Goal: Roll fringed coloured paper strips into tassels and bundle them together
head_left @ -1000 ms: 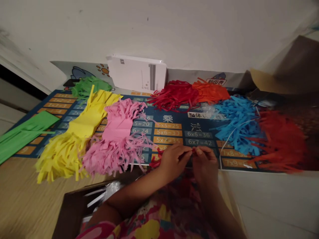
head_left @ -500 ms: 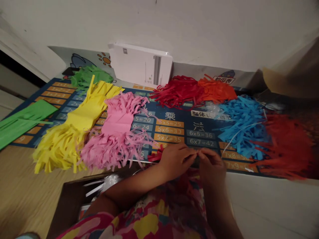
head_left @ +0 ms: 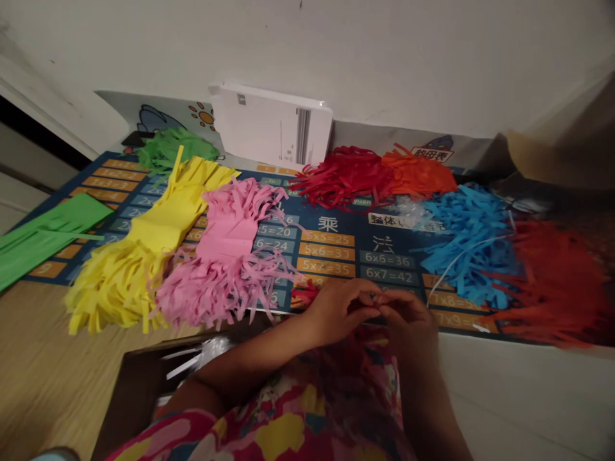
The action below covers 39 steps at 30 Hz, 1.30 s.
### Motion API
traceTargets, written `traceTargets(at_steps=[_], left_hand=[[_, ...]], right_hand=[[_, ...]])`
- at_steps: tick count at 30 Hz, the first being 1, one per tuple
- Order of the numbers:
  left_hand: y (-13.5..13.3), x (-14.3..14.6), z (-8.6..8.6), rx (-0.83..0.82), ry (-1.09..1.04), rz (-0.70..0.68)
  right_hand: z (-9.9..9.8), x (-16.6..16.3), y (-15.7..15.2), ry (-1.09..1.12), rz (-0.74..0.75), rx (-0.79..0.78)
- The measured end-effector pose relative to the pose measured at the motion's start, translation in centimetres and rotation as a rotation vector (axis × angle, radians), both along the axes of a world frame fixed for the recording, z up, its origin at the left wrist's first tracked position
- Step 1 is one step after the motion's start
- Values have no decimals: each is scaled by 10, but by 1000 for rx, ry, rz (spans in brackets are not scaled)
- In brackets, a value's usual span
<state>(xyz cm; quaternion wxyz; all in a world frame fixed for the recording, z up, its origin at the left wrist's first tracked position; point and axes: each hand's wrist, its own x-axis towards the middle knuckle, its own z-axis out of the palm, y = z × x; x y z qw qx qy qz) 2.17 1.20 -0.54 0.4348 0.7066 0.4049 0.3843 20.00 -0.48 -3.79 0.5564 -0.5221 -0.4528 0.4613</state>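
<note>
We record only a slight drop: left hand (head_left: 336, 308) and right hand (head_left: 409, 318) remain fingertip to fingertip, fingers pinched shut on the red paper fringe (head_left: 304, 294), so work on it continues.

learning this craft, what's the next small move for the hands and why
Probably firm the left hand grip on the red fringed paper and pinch tighter with the right hand where the fingertips meet. The paper's loose end sticks out beyond the left hand, so letting go could spread the strips. What the fingertips pinch is too small to tell.
</note>
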Motion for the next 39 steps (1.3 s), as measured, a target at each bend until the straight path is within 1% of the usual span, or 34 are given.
traceTargets(at_steps=[3,5,9,12,14,18,21,27,33,36,39], left_hand=[[2,-2,0,85,47,-26],[3,-3,-1,163,73,-23],[2,-3,-5,247,108,39],[0,-3,-7,289,134,97],[-1,-3,-8,366,113,109],[-3,-1,-10,553,58,109],[-3,1,-12,620,42,142],[-1,5,-14,646,27,202],[1,7,-12,612,41,200],[3,9,-14,569,68,191],[6,10,-15,492,111,150]], right_hand=[[5,0,-3,-107,-66,0],[8,-2,-6,-210,-100,36],[13,-5,-11,-308,-154,134],[13,-6,-14,-354,-193,150],[11,-5,-16,-381,-188,163],[8,-3,-19,-403,-165,251],[7,-3,-20,-418,-151,277],[8,-2,-20,-445,-148,318],[6,2,-18,-450,-141,330],[5,-2,-16,-445,-131,352],[6,-5,-17,-475,-113,362]])
